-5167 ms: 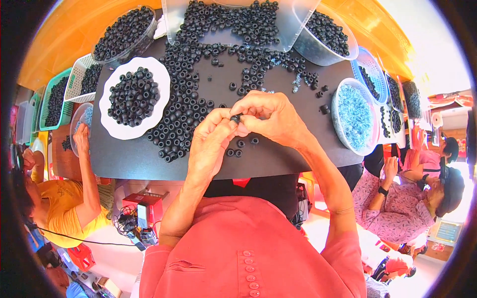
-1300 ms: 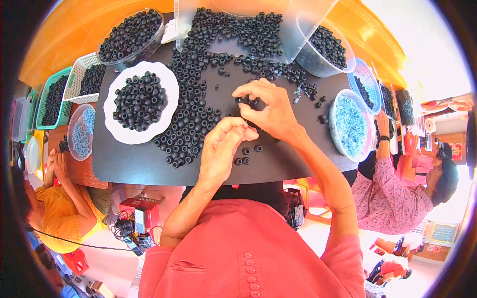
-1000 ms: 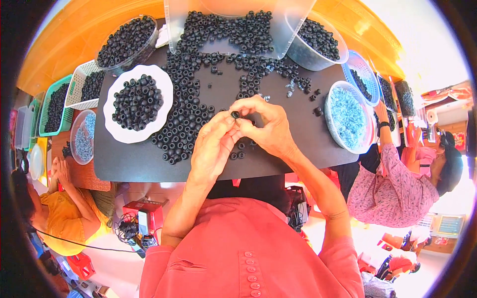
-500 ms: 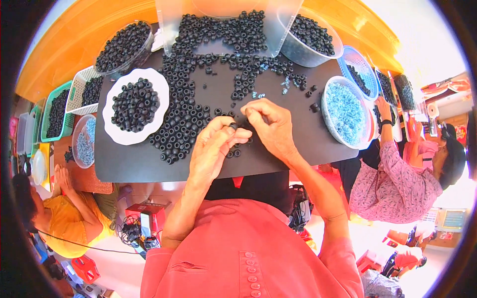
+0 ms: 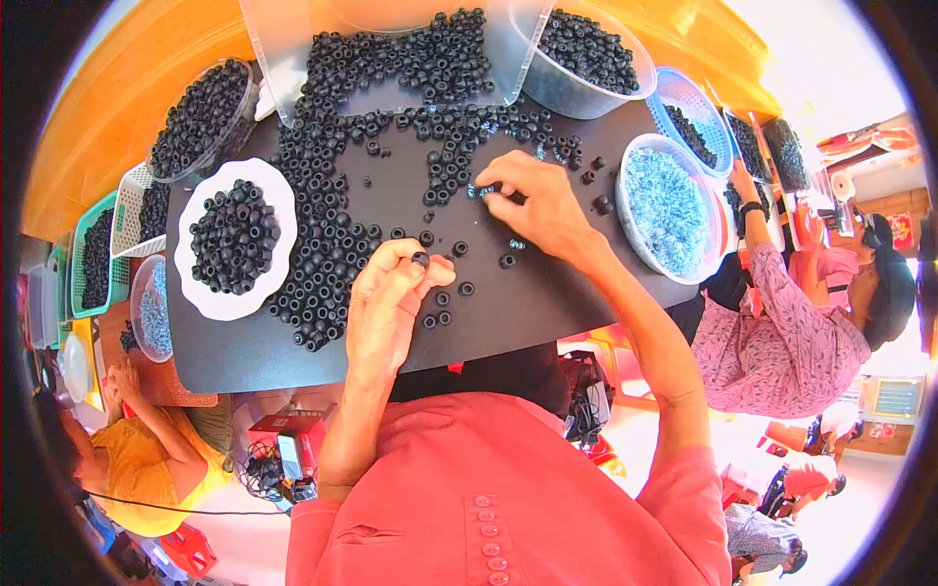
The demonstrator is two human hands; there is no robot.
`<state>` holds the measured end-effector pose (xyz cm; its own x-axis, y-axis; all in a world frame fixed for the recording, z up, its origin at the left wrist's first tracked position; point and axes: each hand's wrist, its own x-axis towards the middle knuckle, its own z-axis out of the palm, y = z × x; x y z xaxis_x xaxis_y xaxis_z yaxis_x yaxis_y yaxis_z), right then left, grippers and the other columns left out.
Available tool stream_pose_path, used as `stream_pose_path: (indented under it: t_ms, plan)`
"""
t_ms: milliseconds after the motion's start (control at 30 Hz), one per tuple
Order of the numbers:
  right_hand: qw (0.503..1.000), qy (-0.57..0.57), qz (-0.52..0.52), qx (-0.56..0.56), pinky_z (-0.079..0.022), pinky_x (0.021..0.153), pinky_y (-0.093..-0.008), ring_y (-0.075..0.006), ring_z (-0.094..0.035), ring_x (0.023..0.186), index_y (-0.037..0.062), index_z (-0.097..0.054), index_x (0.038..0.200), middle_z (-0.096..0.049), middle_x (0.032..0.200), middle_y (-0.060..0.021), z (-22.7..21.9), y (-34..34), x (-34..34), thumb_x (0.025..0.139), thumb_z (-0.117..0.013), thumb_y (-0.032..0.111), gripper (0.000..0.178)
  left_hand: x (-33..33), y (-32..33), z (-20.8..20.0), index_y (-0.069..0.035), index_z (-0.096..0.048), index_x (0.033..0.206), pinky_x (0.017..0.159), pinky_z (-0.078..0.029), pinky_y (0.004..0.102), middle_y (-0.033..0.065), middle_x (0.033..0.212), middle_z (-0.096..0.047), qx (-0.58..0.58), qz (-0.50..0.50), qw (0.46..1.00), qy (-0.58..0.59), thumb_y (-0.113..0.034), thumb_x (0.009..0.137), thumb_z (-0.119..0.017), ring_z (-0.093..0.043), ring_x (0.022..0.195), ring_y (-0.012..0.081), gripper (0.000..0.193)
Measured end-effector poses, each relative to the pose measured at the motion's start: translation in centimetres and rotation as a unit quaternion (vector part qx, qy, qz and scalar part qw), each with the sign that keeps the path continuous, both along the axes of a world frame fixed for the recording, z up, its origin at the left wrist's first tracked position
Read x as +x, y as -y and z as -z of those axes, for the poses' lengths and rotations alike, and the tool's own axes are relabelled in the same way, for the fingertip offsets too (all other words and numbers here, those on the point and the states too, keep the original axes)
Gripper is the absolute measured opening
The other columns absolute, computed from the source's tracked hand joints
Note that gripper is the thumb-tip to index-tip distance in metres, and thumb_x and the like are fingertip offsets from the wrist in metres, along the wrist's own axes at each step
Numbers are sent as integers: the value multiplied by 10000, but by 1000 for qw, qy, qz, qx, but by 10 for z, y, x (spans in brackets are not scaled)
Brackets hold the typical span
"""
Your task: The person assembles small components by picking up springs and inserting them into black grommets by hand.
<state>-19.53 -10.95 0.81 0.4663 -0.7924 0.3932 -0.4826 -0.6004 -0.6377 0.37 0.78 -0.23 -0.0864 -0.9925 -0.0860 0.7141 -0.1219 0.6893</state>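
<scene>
My left hand (image 5: 383, 303) pinches a small black ring-shaped part (image 5: 420, 259) between thumb and fingers, just above the near part of the dark table (image 5: 293, 363). Farther off and to the right, my right hand (image 5: 543, 203) rests low over the tabletop, its fingers bent together. Small pale-blue clear pieces (image 5: 477, 191) lie right at its fingertips; whether one is gripped is hidden. Several loose black parts (image 5: 445, 299) sit beside my left hand. A broad spread of the same black parts (image 5: 322, 234) covers the table's middle left.
On the left stands a white scalloped plate (image 5: 200, 299) heaped with black parts. A clear bin (image 5: 264, 59) tips its black parts onto the table. At the right is a tub of pale-blue pieces (image 5: 667, 210). Other people sit at both sides.
My hands have moved apart: the right went farther out to the pale-blue pieces, while the left stays near with its black part. The whole view has shifted slightly.
</scene>
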Motion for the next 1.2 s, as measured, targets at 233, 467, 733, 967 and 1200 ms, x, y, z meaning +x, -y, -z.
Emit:
stream_pose_path:
  t_ms: [233,467,733,967,1200]
  plan:
    - [998,22,11,51,-408,539,-228,-76,-494,582,29,-625,863,-559,722,-27,0,4,1,737,-601,-1,132,-1,-1,0,-18,-545,1030,874,-455,337,118,849,-659,0,-4,1000,12,-55,896,-491,-607,935,211,149]
    - [992,65,96,52,-382,521,-206,-36,-444,579,29,-641,882,-545,661,18,-12,0,-7,773,-580,11,126,0,-1,-1,-19,-545,1030,876,-455,337,118,846,-658,10,2,1000,8,-46,890,-501,-607,938,217,149]
    - [999,18,37,11,-432,527,-267,-139,-514,552,27,-640,899,-583,746,-70,0,2,3,765,-598,17,140,-2,-1,-1,-21,-546,1031,877,-452,337,117,851,-655,2,-3,1000,14,-47,891,-499,-602,941,216,150]
    - [982,-165,43,-76,-482,639,-417,-337,-586,703,28,-596,814,-570,810,-143,1,12,7,692,-614,26,123,-1,-1,1,-20,-546,1040,872,-459,340,110,862,-658,7,-3,1000,22,-50,896,-489,-611,919,201,158]
    - [973,-209,58,-80,-475,646,-434,-357,-576,721,38,-571,802,-561,791,-148,-3,11,3,679,-614,37,130,-2,-1,1,-22,-548,1043,864,-468,331,110,881,-661,0,3,1000,3,-42,900,-479,-621,895,189,159]
